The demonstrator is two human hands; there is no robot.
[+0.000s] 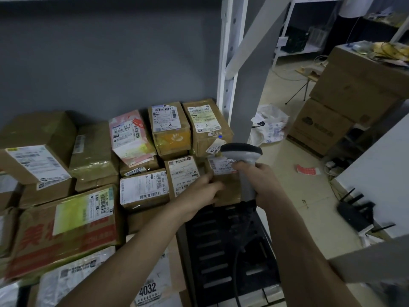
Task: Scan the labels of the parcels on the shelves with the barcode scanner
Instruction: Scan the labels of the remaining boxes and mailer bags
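— So, where is the barcode scanner (243, 165)?

— Upright in the right hand (262, 180), whose fingers wrap round its grey handle. Its dark head sits just above a small brown parcel (225, 187) at the right end of the shelf, close to that parcel's white label (218, 166).

— And the left hand (199, 191)?

— It holds the same parcel from the left side, thumb on top and fingers curled at its edge; how far they reach round it I can't quite tell, since the hand hides them.

— What else is on the shelf?

— Many taped cardboard parcels, packed side by side. Behind the held one stand two boxes marked 3-2 (169, 127) and 3-3 (207, 125). A pink-patterned parcel (130, 138) leans beside them. A large box with red print (64, 229) lies at front left. A black slotted panel (225, 251) lies under the forearms, and a white shelf post (228, 63) rises at the right.
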